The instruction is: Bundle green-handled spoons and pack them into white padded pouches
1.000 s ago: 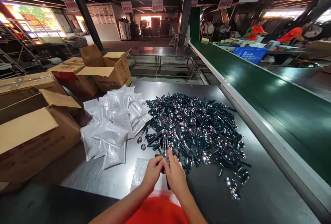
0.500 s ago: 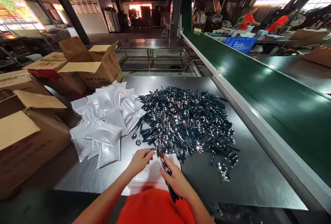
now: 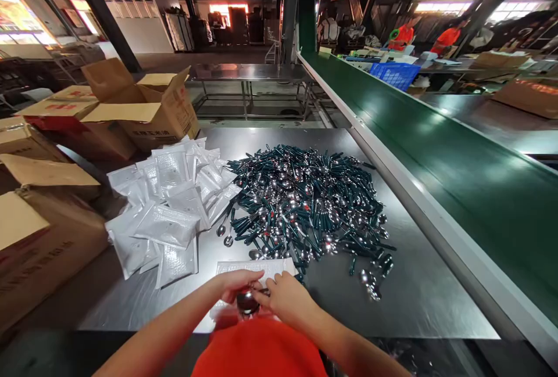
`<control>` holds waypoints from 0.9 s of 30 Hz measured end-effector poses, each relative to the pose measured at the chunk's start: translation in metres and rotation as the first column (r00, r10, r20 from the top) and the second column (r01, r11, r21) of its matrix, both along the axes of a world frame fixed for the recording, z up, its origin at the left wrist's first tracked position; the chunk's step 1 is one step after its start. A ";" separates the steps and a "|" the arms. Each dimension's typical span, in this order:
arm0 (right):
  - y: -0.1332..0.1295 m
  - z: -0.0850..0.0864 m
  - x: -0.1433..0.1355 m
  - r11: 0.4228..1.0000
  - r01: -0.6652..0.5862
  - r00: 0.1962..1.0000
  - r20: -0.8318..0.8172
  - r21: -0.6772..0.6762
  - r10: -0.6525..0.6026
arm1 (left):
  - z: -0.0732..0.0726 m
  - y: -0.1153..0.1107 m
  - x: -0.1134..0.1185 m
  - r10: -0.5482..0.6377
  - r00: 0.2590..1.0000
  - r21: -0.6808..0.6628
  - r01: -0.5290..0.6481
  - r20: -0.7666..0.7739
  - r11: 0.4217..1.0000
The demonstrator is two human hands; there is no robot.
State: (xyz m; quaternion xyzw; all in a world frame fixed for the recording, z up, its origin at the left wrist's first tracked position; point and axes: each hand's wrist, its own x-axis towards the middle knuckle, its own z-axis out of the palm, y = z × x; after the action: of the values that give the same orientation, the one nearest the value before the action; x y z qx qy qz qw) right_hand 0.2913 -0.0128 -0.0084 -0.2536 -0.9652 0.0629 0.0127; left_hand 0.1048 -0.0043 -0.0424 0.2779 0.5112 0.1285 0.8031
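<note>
Big and dim, the work hall has a shiny metal table [image 3: 414,295] in the middle. From the head camera, a huge pile of spoons [image 3: 305,203] with dark green handles sits at the table's center. At 9 o'clock from the pile lies a heap of white packets [image 3: 170,208], touching its edge. Open cardboard boxes [image 3: 143,110] stand at 10 o'clock. A green belt [image 3: 457,173] runs along at 3 o'clock. At 6 o'clock, close to the body, the left hand [image 3: 238,284] and the right hand [image 3: 285,298] meet, fingers curled around a few spoons [image 3: 247,302]. They hold them over a clear bag [image 3: 257,269] lying flat on the table.
</note>
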 end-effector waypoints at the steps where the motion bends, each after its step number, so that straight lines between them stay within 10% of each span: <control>1: 0.001 -0.001 -0.001 1.000 -0.001 1.000 0.004 0.002 0.001 | -0.004 -0.002 0.005 -0.017 1.000 0.006 0.017 -0.014 1.000; 6: 0.023 0.006 0.003 0.997 -0.046 0.996 -0.083 -0.064 0.041 | -0.018 -0.014 0.012 0.060 0.995 0.073 -0.054 -0.086 0.996; 8: 0.043 0.007 0.011 0.981 0.102 0.972 -0.195 -0.164 -0.133 | -0.020 -0.018 0.004 0.144 0.984 0.112 -0.132 -0.108 0.985; 12: 0.095 -0.015 0.037 0.736 0.626 0.721 -0.170 -0.257 -0.672 | -0.023 -0.026 -0.017 0.310 0.943 0.076 -0.302 -0.121 0.950; 17: 0.135 -0.073 0.060 0.391 0.889 0.414 0.054 -0.237 -0.909 | -0.025 -0.026 -0.031 0.472 0.881 0.134 -0.464 -0.035 0.876; 22: 0.153 -0.107 0.052 0.284 0.918 0.319 0.092 -0.278 -0.943 | -0.023 -0.023 -0.026 0.516 0.857 0.120 -0.513 0.009 0.850; 27: 0.169 -0.104 0.061 0.235 0.882 0.223 -0.077 -0.409 -0.972 | -0.021 -0.028 -0.022 0.561 0.825 -0.032 -0.560 0.065 0.828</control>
State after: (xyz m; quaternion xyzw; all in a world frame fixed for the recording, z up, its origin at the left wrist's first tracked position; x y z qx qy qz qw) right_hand 0.3524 0.1561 -0.1126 -0.7682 -0.5788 0.2169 0.1664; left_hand 0.0832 -0.0320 -0.0637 0.1061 0.5418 0.3653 0.7495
